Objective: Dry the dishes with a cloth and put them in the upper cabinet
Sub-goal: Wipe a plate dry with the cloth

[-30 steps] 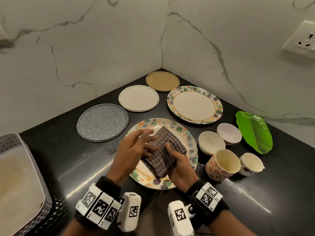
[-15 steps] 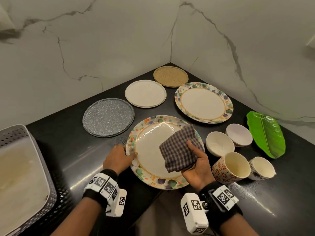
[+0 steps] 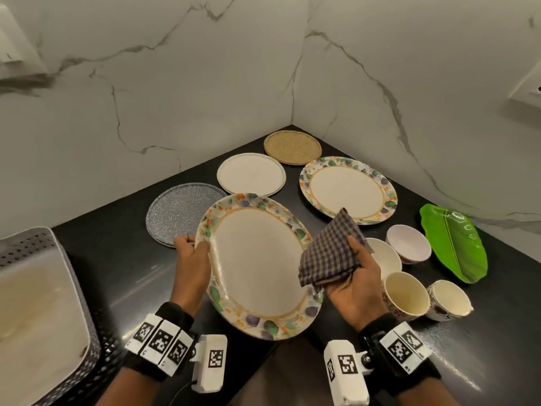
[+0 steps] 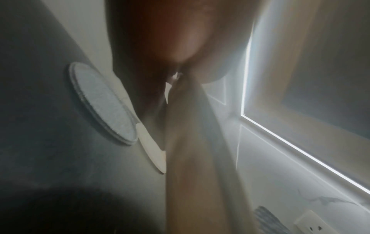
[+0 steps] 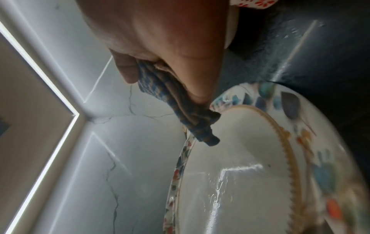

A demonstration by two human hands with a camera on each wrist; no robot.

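Head view: black counter (image 3: 128, 276), corner of marble walls. Floral plate (image 3: 257, 265) lifted off counter, tilted, face toward person. Left hand (image 3: 191, 265) grips its left rim, fingers curled round edge. Right hand (image 3: 354, 285) clutches folded checked cloth (image 3: 330, 253) at plate's right rim. Right wrist view: cloth (image 5: 180, 109) pinched between thumb and fingers, touching rim; wet streaks on plate (image 5: 240, 174).

text: none readable | wrist bands (image 3: 159, 343): black-and-white square code markers only, no letters or numbers
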